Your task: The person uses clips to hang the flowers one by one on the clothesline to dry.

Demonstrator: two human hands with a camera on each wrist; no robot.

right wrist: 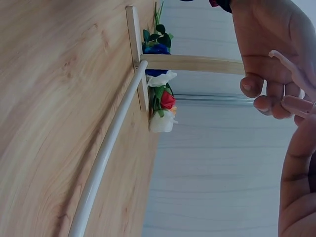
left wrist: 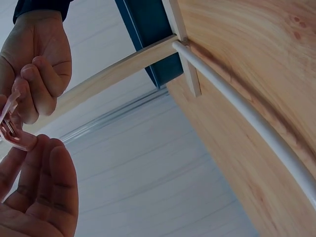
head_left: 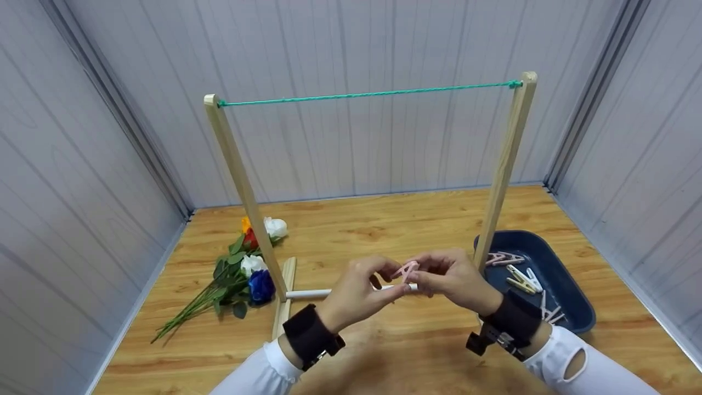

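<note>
Pink clothespin (head_left: 407, 269), lower half of the head view, slightly right of centre, held above the table (head_left: 362, 236) between two hands. From my remote station I see the left hand (head_left: 354, 291) with thumb and finger curled to pinch it, and the right hand (head_left: 460, 280) pinching it from the opposite side; how firmly either grips, I cannot tell. A white rod (head_left: 307, 294) passes behind the hands; a green cord (head_left: 367, 95) spans two wooden posts (head_left: 505, 164) across the upper part. Further clothespins (head_left: 526, 278) lie in a dark blue tray (head_left: 548, 252) at lower right, flowers (head_left: 260, 286) at lower left. I judge two faults possible: the pink piece may twist out of the fingertips and drop, caused by uneven pressure on its small legs; and the right wrist band (head_left: 513, 318), near the tray, may jog its rim if that arm swings outward
</note>
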